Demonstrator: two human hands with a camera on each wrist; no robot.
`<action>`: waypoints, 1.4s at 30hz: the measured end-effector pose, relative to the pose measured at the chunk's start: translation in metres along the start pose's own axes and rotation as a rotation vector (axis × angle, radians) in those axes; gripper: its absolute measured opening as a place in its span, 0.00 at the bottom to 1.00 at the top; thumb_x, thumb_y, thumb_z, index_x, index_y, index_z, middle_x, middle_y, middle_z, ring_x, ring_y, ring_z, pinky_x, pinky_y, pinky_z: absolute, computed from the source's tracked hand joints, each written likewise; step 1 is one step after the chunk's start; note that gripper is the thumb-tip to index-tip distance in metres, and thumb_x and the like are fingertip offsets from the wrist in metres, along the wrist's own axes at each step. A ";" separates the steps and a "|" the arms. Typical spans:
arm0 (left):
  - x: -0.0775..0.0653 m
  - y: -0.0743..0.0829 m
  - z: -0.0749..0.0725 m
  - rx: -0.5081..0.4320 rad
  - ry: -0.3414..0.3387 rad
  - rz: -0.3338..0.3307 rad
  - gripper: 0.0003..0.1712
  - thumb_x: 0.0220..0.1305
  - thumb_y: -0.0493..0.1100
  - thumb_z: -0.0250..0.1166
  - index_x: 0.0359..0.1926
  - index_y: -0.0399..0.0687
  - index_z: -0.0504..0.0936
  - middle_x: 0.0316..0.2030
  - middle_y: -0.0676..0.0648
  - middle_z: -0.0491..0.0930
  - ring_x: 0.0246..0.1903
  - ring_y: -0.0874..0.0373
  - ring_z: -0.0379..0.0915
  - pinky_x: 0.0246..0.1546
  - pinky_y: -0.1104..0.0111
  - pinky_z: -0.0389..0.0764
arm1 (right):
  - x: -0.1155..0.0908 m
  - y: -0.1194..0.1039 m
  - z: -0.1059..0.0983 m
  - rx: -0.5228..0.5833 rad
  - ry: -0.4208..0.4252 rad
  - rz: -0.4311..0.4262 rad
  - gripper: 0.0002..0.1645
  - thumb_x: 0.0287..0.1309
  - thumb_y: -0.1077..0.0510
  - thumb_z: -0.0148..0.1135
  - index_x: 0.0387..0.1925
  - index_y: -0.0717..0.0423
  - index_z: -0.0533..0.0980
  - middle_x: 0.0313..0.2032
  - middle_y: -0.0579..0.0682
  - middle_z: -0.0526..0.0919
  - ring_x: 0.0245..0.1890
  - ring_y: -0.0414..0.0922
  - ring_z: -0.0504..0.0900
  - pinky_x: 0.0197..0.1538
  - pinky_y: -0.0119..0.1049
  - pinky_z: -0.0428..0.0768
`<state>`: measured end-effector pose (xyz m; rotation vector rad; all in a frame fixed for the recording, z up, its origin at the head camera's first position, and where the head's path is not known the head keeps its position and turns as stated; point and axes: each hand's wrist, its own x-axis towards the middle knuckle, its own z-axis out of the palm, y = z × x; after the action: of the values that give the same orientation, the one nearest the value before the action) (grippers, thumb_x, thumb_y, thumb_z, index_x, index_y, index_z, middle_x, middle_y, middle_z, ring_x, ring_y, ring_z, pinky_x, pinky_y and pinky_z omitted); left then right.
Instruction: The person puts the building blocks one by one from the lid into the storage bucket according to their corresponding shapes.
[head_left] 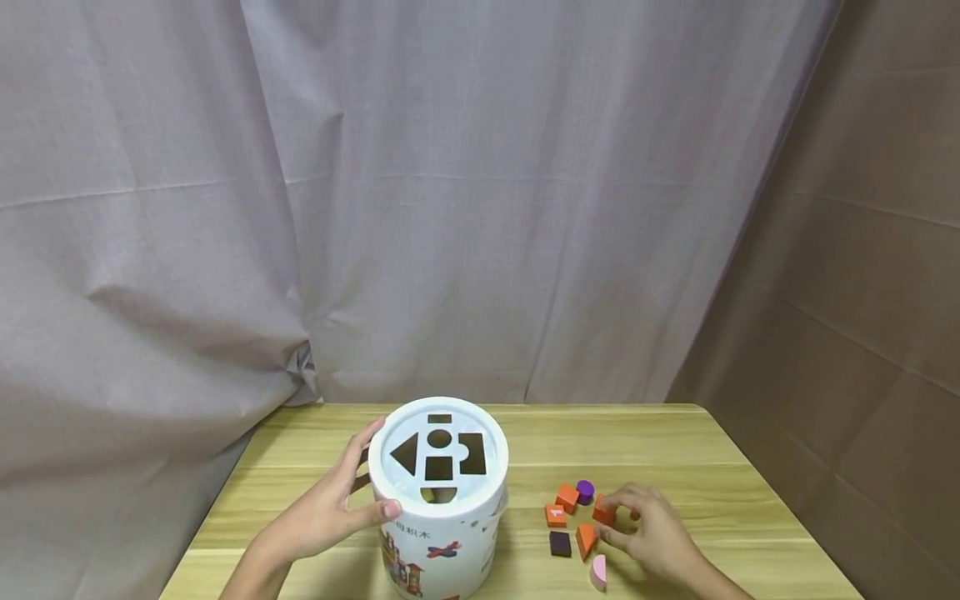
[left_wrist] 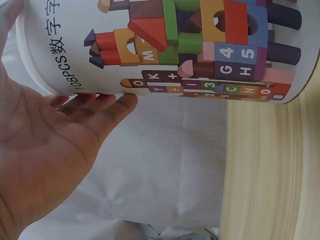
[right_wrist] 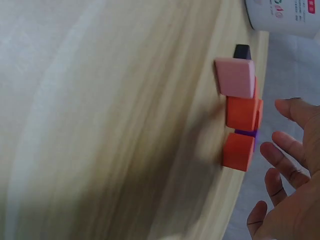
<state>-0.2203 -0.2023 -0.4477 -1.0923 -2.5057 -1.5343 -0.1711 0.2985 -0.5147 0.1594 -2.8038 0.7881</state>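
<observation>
A grey curtain (head_left: pixel 450 208) hangs behind bench (head_left: pixel 637 437) and bucket (head_left: pixel 461 533). Left grip (head_left: pixel 326 512), partly hidden behind the bucket, clasps it; right grip (head_left: pixel 651 532) is loose.

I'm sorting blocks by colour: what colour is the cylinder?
The cylinder is purple; the head view shows it best.

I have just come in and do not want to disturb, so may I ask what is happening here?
Someone's left hand holds a bucket near its top, where a lid with shaped holes sits. The right hand is beside an orange block, its fingers spread; whether they touch it is hard to tell. Seven small blocks, counting that one, are grouped on the table, to the right of the bucket.
</observation>
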 end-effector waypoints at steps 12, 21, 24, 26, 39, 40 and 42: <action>-0.008 -0.003 0.004 -0.056 -0.010 -0.073 0.66 0.70 0.47 0.78 0.91 0.67 0.40 0.88 0.31 0.47 0.79 0.20 0.60 0.72 0.26 0.73 | -0.014 0.006 0.022 0.000 -0.052 -0.090 0.19 0.52 0.50 0.89 0.45 0.44 0.89 0.40 0.34 0.84 0.37 0.36 0.72 0.38 0.28 0.68; -0.005 -0.002 0.003 -0.030 -0.003 -0.047 0.66 0.70 0.46 0.78 0.91 0.68 0.39 0.88 0.33 0.50 0.79 0.25 0.63 0.72 0.31 0.76 | -0.012 -0.005 0.019 -0.008 -0.087 -0.053 0.16 0.54 0.46 0.88 0.41 0.41 0.89 0.38 0.35 0.81 0.39 0.38 0.72 0.39 0.28 0.68; -0.005 -0.002 0.002 -0.040 -0.002 -0.042 0.66 0.70 0.46 0.78 0.91 0.69 0.39 0.88 0.33 0.49 0.79 0.23 0.63 0.72 0.29 0.75 | -0.011 -0.007 0.021 -0.028 -0.094 -0.030 0.16 0.52 0.44 0.89 0.38 0.40 0.88 0.37 0.35 0.79 0.38 0.39 0.70 0.37 0.28 0.67; -0.005 -0.001 0.002 -0.051 -0.002 -0.044 0.66 0.70 0.46 0.78 0.90 0.70 0.40 0.88 0.33 0.48 0.78 0.21 0.62 0.72 0.27 0.73 | -0.011 -0.009 0.022 -0.053 -0.087 -0.009 0.18 0.49 0.43 0.90 0.37 0.39 0.88 0.36 0.35 0.79 0.37 0.38 0.70 0.37 0.29 0.67; -0.001 -0.001 0.000 -0.041 0.001 -0.032 0.65 0.70 0.47 0.78 0.91 0.63 0.40 0.88 0.34 0.49 0.79 0.24 0.63 0.71 0.29 0.75 | -0.008 -0.019 0.022 -0.177 -0.056 0.037 0.22 0.44 0.38 0.91 0.37 0.32 0.86 0.37 0.31 0.79 0.40 0.37 0.71 0.41 0.33 0.69; -0.001 -0.001 0.000 -0.044 0.001 -0.030 0.65 0.70 0.47 0.78 0.91 0.63 0.40 0.88 0.33 0.49 0.79 0.23 0.62 0.71 0.28 0.74 | -0.008 -0.019 0.022 -0.177 -0.055 0.032 0.22 0.44 0.38 0.91 0.37 0.33 0.86 0.38 0.31 0.79 0.40 0.37 0.72 0.41 0.33 0.70; -0.001 -0.001 0.001 -0.048 0.002 -0.026 0.65 0.70 0.47 0.78 0.91 0.64 0.40 0.88 0.33 0.49 0.78 0.22 0.62 0.71 0.27 0.74 | -0.008 -0.018 0.022 -0.169 -0.057 0.028 0.22 0.43 0.39 0.91 0.38 0.33 0.86 0.38 0.32 0.81 0.41 0.38 0.74 0.43 0.34 0.72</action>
<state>-0.2202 -0.2025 -0.4494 -1.0677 -2.5040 -1.6097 -0.1647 0.2721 -0.5258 0.1161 -2.9157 0.5562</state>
